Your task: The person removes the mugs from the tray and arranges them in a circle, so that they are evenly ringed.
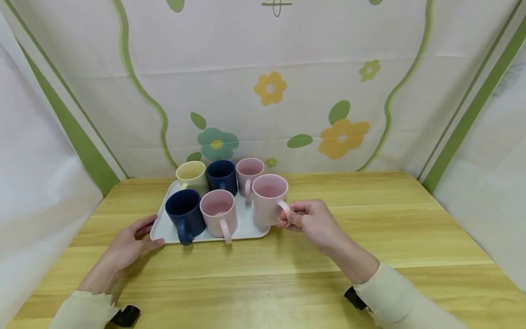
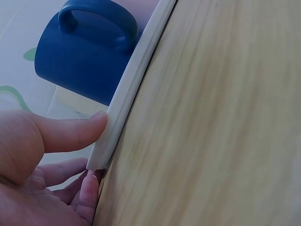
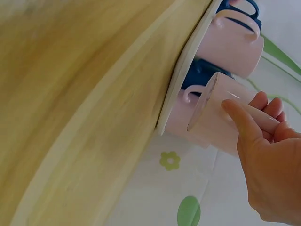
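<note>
My right hand (image 1: pixel 316 224) grips a pink mug (image 1: pixel 268 208) by its handle, over the right end of a white tray (image 1: pixel 250 230). In the right wrist view the underside of this pink mug (image 3: pixel 216 113) shows, apart from the tray surface. At the tray's front left corner, my left hand (image 1: pixel 127 246) holds the edge. The left wrist view has the thumb (image 2: pixel 80 132) on the rim, other fingers below. On the tray stand a navy mug (image 1: pixel 186 212) and a pink mug (image 1: pixel 218 214) in front; behind are yellow (image 1: pixel 192 176), navy (image 1: pixel 222 176) and pink (image 1: pixel 249 171) mugs.
The tray lies on a wooden table (image 1: pixel 255 283), toward its back edge. A white curtain with printed flowers (image 1: pixel 246 91) hangs right behind the table, and white cloth (image 1: pixel 37 151) hangs at both sides. Bare wood lies in front of the tray and to its right.
</note>
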